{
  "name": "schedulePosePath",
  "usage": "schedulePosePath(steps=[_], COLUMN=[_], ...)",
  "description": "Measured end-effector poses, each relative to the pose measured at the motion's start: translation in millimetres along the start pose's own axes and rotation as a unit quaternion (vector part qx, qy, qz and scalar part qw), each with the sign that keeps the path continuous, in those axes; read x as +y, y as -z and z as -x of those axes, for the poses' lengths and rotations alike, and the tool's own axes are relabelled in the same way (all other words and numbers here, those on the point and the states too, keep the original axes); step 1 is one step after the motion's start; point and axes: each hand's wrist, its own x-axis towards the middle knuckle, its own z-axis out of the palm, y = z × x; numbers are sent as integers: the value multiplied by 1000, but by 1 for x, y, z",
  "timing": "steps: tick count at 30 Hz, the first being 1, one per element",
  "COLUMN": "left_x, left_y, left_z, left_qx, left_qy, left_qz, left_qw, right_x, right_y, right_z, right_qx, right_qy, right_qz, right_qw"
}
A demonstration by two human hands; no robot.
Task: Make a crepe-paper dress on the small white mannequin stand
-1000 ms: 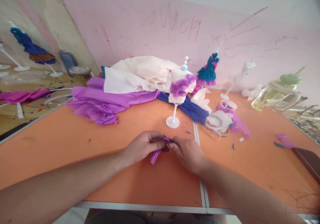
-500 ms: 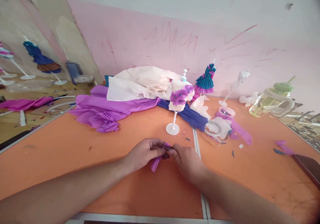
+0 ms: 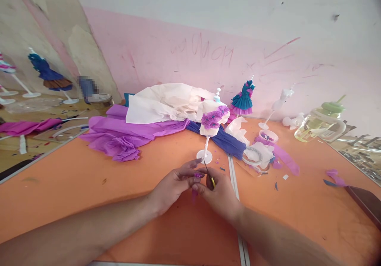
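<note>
My left hand (image 3: 175, 184) is closed in a pinch on a small rolled piece of purple crepe paper (image 3: 198, 175), and a bit of purple hangs below the fingers. Close against it, my right hand (image 3: 223, 192) is curled round a thin pointed tool with a yellow handle (image 3: 213, 182). The tool's dark tip points up and away; its exact kind is not clear. The right thumb is at the paper too. Just beyond both hands stands a small white dress form (image 3: 207, 139), wearing white paper and purple paper flowers (image 3: 212, 118).
Behind lie purple crepe paper (image 3: 119, 135), white paper (image 3: 163, 101) and blue paper (image 3: 229, 141). To the right are a tape roll (image 3: 252, 155), a pink tub (image 3: 268, 136), a bottle (image 3: 320, 121) and a dark flat object (image 3: 364, 204). Another form wears a teal dress (image 3: 244, 98).
My right hand has turned, so the tool now points upward with its yellow handle showing. The left fingers have lifted and spread slightly, and less of the hanging purple paper shows.
</note>
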Motion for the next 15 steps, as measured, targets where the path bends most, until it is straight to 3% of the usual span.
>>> schedulePosePath(steps=[7,12,15], left_x=[0,-6,-9], left_y=[1,3,4], left_z=[-3,-6,-9], left_qx=[33,53,52], left_qy=[-13,22,9], left_qz=[20,155,209], left_qw=[999,986,977], right_x=[6,16,17], right_y=[-11,-18,-18], right_z=[-5,-11,-12], right_qx=[16,41,49], right_qy=[-24,12,-3], right_qz=[-6,10,-17], right_qw=[1000,999,999])
